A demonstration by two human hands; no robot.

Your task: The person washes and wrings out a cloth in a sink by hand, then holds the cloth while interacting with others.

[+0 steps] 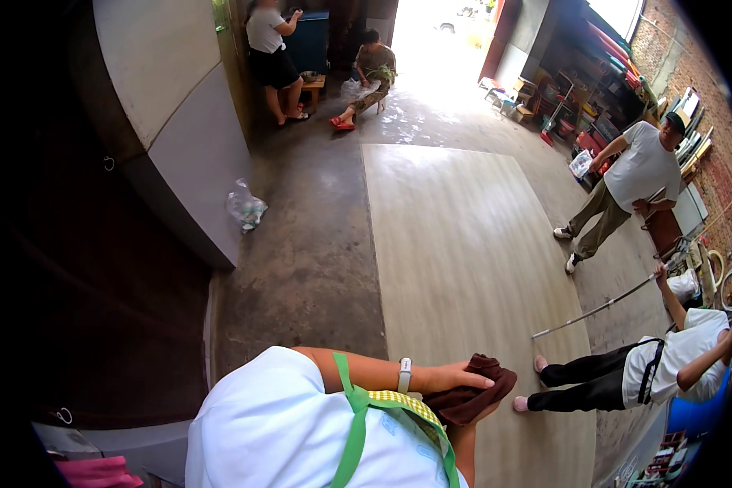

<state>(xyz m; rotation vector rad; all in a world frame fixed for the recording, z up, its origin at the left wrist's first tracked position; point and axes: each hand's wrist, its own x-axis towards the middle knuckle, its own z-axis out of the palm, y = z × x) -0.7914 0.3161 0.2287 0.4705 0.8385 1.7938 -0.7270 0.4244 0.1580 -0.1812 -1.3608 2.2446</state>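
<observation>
While the cloth (pixel 473 392), a dark brown bunched rag, sits at chest height over the near edge of the pale panel (pixel 455 244) on the floor, it is pressed between both hands. The left hand (pixel 455 378), with a watch (pixel 404 375) on its wrist, lies on top, fingers stretched flat and touching the cloth without curling round it. The right hand is hidden under the cloth; only its forearm (pixel 464 446) shows, so I cannot tell whether those fingers grasp.

This looks like gathering or wadding the cloth. Any firmer handling would call for the left fingers to close on a fold, since flat fingers give no hold.

Near the panel's right edge a person (pixel 626 374) sits on the floor holding a long rod (pixel 594 311). Another person (pixel 626 183) stands beyond. A plastic bag (pixel 246 206) lies by the grey wall (pixel 187 154) to the left.
</observation>
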